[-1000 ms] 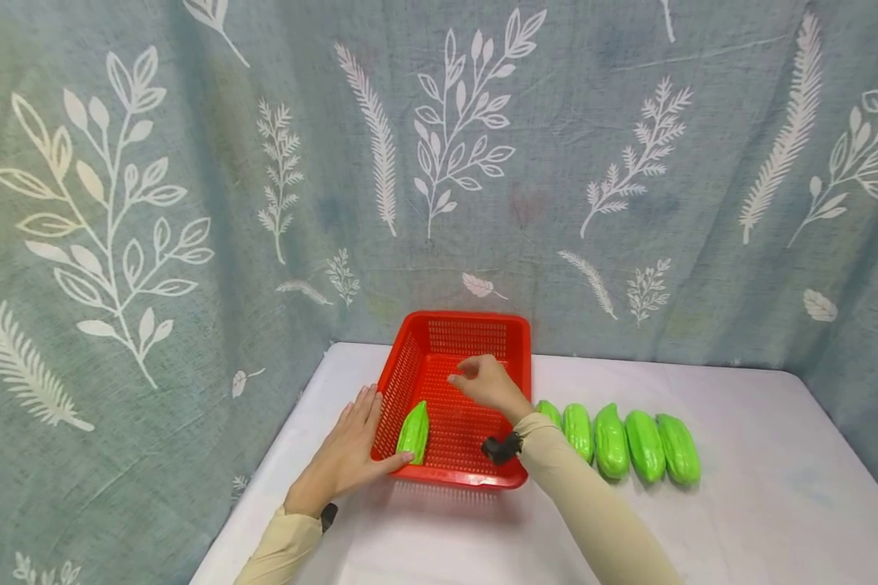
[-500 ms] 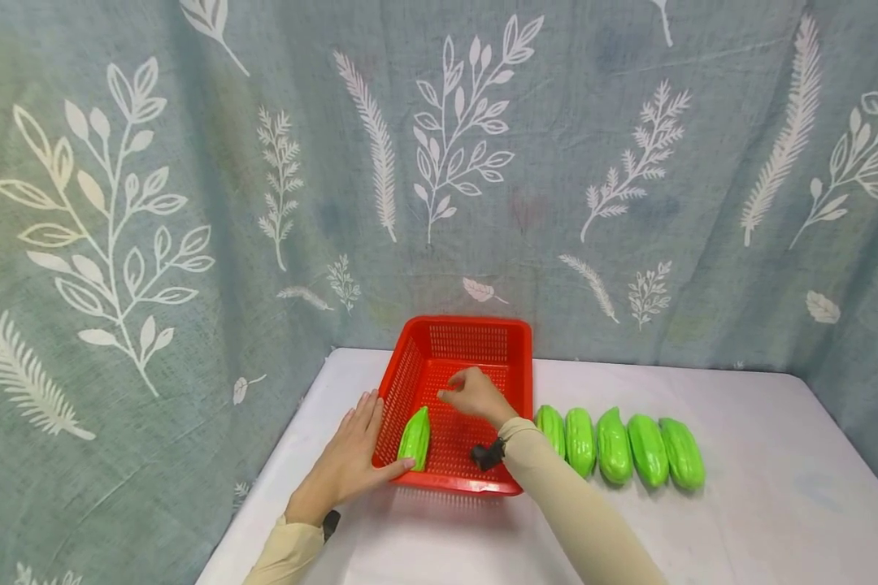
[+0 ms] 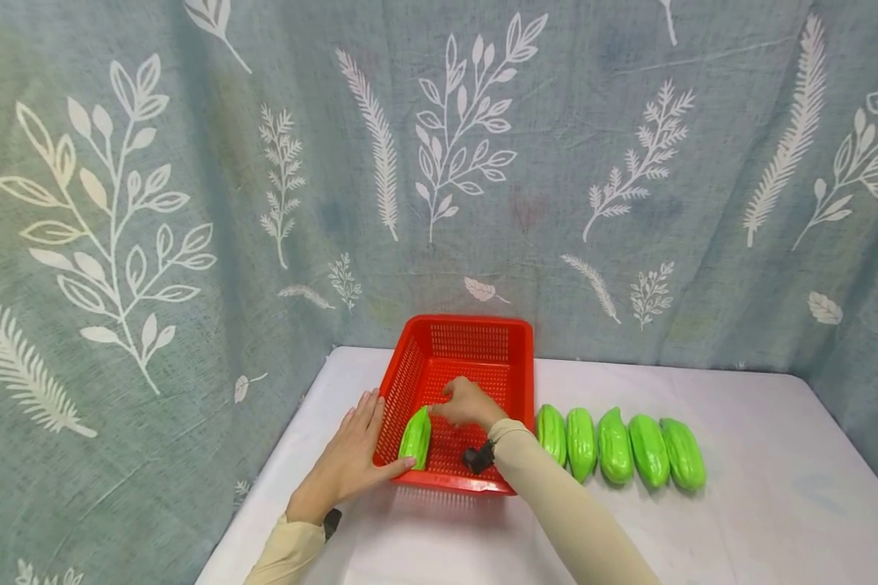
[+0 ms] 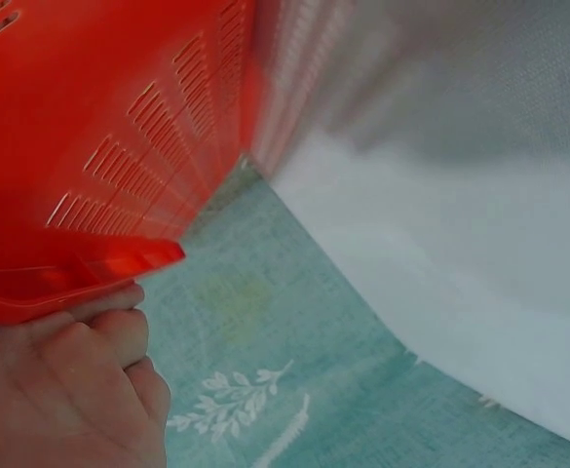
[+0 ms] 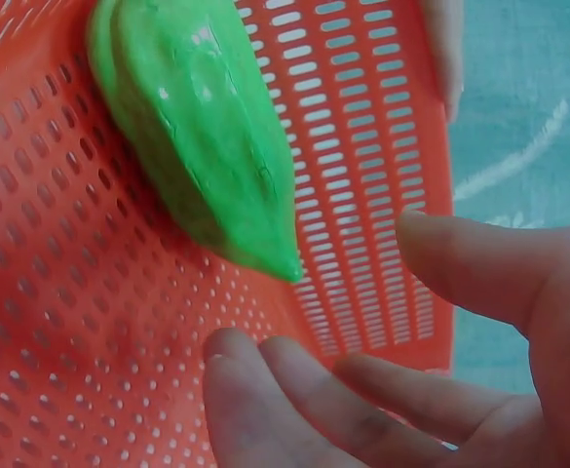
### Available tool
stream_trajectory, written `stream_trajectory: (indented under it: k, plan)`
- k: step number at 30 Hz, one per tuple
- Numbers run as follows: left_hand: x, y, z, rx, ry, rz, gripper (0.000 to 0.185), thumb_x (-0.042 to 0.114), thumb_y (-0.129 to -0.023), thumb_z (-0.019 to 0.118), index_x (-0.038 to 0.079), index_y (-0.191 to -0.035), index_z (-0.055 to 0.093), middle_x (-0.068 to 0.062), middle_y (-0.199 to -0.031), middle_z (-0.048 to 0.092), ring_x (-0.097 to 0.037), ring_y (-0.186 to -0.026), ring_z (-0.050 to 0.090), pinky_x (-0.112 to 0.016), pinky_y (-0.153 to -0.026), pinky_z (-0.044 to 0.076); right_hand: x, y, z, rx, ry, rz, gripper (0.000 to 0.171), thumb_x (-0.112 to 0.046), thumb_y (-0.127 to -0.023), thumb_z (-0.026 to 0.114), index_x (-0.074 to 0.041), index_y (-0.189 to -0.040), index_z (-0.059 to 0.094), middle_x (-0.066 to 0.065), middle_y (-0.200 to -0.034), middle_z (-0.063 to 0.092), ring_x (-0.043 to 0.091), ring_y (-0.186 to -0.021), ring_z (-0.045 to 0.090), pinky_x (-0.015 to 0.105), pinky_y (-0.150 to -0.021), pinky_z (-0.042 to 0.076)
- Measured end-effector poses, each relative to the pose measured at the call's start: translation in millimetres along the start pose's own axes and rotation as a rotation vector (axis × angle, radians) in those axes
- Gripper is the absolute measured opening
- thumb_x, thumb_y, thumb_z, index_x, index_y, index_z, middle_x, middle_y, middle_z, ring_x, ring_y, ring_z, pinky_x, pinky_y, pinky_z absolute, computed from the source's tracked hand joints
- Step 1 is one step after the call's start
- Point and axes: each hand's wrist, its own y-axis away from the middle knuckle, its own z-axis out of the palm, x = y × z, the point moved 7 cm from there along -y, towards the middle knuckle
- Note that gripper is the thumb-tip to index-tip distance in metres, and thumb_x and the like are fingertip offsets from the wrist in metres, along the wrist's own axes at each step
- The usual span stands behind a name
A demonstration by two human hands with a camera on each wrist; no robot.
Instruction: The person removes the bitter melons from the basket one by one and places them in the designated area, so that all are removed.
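Observation:
A red slotted plastic basket (image 3: 521,357) stands on the table with one green ribbed gourd (image 3: 415,439) lying along its left side. My left hand (image 3: 347,455) rests at the basket's near left corner, fingers straight along the left wall and thumb over the near rim. In the left wrist view, fingers (image 4: 119,336) lie against the rim. My right hand (image 3: 471,404) reaches into the basket near the gourd's pointed tip. The right wrist view shows its thumb and fingers (image 5: 265,409) apart and bent, with nothing between them, just short of the gourd's tip (image 5: 289,268).
Several more green gourds (image 3: 615,447) lie side by side in a row on the white table (image 3: 775,455), right of the basket. A grey-green leaf-patterned cloth (image 3: 527,162) hangs behind and to the left, close to the basket's far side.
My right hand has moved left and nearer within the basket, closer to the gourd's tip. The left hand and the gourds have stayed in place.

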Motion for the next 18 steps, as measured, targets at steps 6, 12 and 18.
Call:
stream_trajectory:
  k: [6, 12, 18]
  plan:
    - [1.5, 1.4, -1.2, 0.010, 0.010, 0.011, 0.119, 0.079, -0.086, 0.058, -0.005, -0.162, 0.020, -0.022, -0.173, 0.014, -0.038, -0.162, 0.014, -0.058, -0.129, 0.023, -3, 1, 7, -0.035, 0.024, 0.036, 0.064, -0.033, -0.092, 0.077, 0.008, -0.136, 0.057, 0.019, -0.110, 0.072, 0.032, -0.085, 0.076, 0.046, -0.084, 0.064]
    - [2.0, 1.4, -2.9, 0.010, 0.010, 0.003, 0.119, 0.079, -0.086, 0.059, -0.004, -0.162, 0.021, -0.022, -0.173, 0.015, -0.038, -0.162, 0.014, -0.058, -0.129, 0.024, -5, 1, 15, -0.089, 0.008, 0.044, 0.048, -0.029, -0.089, 0.081, 0.005, -0.113, 0.058, 0.015, -0.093, 0.064, 0.037, -0.086, 0.076, 0.047, -0.081, 0.064]
    - [2.0, 1.9, -2.5, 0.009, 0.017, 0.004, 0.119, 0.079, -0.086, 0.059, -0.004, -0.162, 0.021, -0.022, -0.173, 0.015, -0.039, -0.162, 0.015, -0.058, -0.129, 0.024, -7, 3, 22, -0.119, -0.019, 0.049, 0.037, -0.026, -0.088, 0.083, -0.002, -0.098, 0.055, 0.010, -0.085, 0.059, 0.041, -0.086, 0.075, 0.047, -0.081, 0.065]
